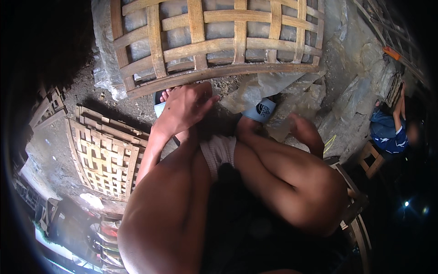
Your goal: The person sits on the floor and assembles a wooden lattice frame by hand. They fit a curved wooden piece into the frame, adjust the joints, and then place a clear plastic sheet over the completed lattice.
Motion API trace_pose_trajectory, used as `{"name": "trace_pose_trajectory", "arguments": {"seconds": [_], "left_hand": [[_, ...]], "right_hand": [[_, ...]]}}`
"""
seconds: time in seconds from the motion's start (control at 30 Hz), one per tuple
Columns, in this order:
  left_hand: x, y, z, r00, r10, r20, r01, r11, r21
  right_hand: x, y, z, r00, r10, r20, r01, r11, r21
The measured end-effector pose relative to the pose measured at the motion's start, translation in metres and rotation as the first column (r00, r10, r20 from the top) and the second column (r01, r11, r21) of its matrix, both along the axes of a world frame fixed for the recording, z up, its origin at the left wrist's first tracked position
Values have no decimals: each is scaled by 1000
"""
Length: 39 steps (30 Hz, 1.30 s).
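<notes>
A woven bamboo lattice panel (219,43) with a curved wooden rim lies in front of me, with clear plastic showing through its gaps. My left hand (189,105) is at the near rim, above my sandalled left foot. Its back faces up, the thumb points right, and the fingers curl down out of sight, so whatever they hold is hidden. To the right of my knees, my right hand (306,131) hangs apart from the panel. It is blurred, and nothing can be made out in it. A pale blue slide sandal (259,110) is on my right foot.
More lattice panels (105,157) lean in a stack at the left. Crumpled plastic sheeting (351,91) covers ground at the right. Beyond it a person in blue (388,130) sits near a low wooden stool (370,159). An orange object (391,53) lies at the far right.
</notes>
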<state>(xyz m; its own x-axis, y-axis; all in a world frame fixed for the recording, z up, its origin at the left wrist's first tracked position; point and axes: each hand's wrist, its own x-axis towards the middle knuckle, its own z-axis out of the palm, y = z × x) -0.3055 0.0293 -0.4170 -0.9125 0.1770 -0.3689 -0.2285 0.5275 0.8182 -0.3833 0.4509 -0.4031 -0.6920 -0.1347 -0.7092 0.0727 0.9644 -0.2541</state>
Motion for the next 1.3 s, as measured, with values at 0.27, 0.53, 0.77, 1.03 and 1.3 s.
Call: {"name": "trace_pose_trajectory", "arguments": {"seconds": [0.27,0.53,0.77,1.03,1.3], "left_hand": [[-10,6,6,992,-85,91,91,994,-64],[-5,10,3,998,-33,58,36,997,-61],[-6,9,9,997,-59,46,63,993,-102],[3,7,1,998,-34,51,38,996,-79],[3,5,-9,997,-74,20,76,992,-105]], "right_hand": [[-55,-113,0,844,-135,-519,-56,940,-336],[-86,-105,-31,952,-66,-300,-73,901,-428],[-105,-103,-43,991,-125,-45,79,823,-562],[-66,-97,-18,917,-55,-395,-109,918,-381],[26,16,16,995,-36,-88,37,999,11]]}}
